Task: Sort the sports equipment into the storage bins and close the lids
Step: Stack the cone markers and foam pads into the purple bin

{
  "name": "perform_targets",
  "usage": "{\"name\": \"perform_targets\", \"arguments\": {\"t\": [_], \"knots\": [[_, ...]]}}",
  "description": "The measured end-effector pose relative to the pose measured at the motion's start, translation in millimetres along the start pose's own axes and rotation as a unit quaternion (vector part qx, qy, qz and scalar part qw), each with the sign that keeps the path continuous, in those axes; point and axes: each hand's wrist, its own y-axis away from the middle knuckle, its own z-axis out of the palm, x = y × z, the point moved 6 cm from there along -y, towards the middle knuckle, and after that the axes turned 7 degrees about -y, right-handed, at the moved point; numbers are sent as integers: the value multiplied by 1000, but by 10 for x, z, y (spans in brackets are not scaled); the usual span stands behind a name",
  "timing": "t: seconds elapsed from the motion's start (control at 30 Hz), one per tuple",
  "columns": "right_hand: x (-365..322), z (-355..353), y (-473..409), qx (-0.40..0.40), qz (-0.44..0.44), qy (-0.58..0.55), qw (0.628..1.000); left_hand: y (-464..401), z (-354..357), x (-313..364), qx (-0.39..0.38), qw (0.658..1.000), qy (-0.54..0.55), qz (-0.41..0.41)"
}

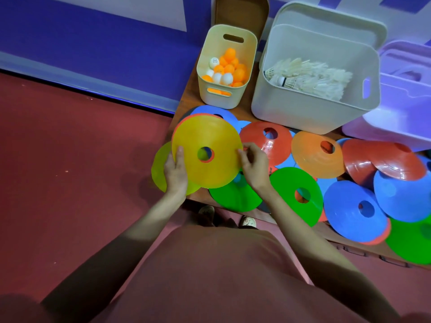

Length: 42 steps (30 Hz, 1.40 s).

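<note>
My left hand (175, 169) grips a stack of disc cones topped by a yellow cone (217, 141), thumb on its upper face, with a red one just beneath and another yellow cone (159, 170) lower down. My right hand (253, 163) pinches the yellow cone's right edge. Several loose cones lie on the table: red (263, 142), orange (312, 157), green (291, 183), blue (349, 206). A small cream bin (210, 94) holds orange and white ping-pong balls (227, 68). A larger white bin (291, 108) holds feather shuttlecocks (310, 78).
A brown wooden table (186, 99) carries everything, its left edge beside red floor (70, 159). A pale lilac bin (401, 127) stands at the right. The small bin's lid (240, 12) and the white bin's lid (326, 19) stand upright behind them. My feet show under the table edge.
</note>
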Motion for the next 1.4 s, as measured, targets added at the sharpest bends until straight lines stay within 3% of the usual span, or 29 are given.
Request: {"name": "perform_targets", "arguments": {"t": [0.2, 0.3, 0.4, 0.5, 0.77, 0.9, 1.03, 1.1, 1.17, 1.27, 1.4], "knots": [[313, -281, -271, 42, 49, 157, 986, 8, 28, -35, 13, 999, 8, -29], [599, -347, -466, -32, 113, 251, 961, 2, 43, -25, 17, 999, 5, -36], [755, -316, -577, -111, 118, 328, 931, -19, 43, -41, 28, 999, 8, -40], [786, -265, -656, -141, 98, 339, 925, -38, 29, -43, 39, 999, 11, -37], [366, -504, -678, -71, 69, 317, 943, -103, 14, -17, 68, 998, -7, -19], [-71, -575, -460, 4, 31, 188, 982, -140, 22, 7, 69, 997, -7, -19], [-405, -522, -254, -10, -28, -15, 999, -160, 41, 41, 64, 998, -9, -8], [-424, -456, -240, -6, 23, -115, 993, -137, 39, 75, 66, 998, -20, 0], [-368, -348, -281, -8, 107, -145, 984, -107, 31, 103, 67, 997, -27, 1], [-248, -145, -350, -46, 143, -27, 988, -115, 30, 64, 48, 999, -3, -13], [-138, 74, -437, -82, 52, 211, 973, -145, -45, 9, 43, 999, 13, -23]]}}
